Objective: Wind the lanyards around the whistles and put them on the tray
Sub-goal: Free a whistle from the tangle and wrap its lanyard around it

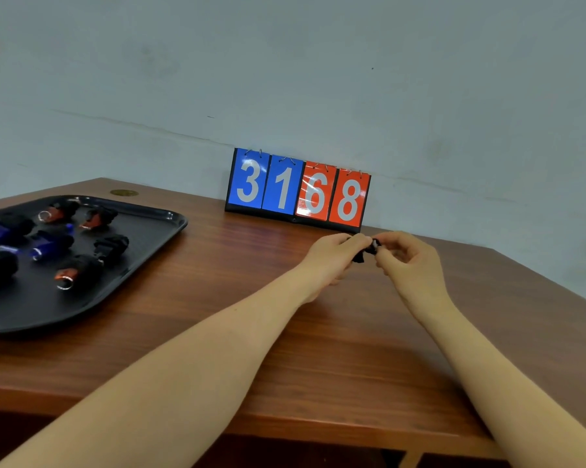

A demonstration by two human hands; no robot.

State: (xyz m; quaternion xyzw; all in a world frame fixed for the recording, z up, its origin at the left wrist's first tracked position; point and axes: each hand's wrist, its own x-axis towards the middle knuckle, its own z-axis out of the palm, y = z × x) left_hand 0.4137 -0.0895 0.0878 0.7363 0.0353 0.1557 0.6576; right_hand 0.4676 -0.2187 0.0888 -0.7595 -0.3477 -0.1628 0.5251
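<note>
Wooden table (217, 298). Flip scoreboard (297, 192) against the wall at the back, reads 3 1 in blue, 6 8 in red. Black tray (143, 244) far left, well apart from the hands; on it lie several wound whistles: orange (69, 272), blue (50, 244), black (112, 245), some blurred. Both forearms reach forward over the table. Left hand (335, 256) and right hand (408, 256) meet just in front of the scoreboard, fingers curled, pinching a small black lanyard bundle (366, 253) between them. Whistle inside mostly hidden.

Glossy black plastic tray (156, 228) on smooth wood-grain table (285, 332).
</note>
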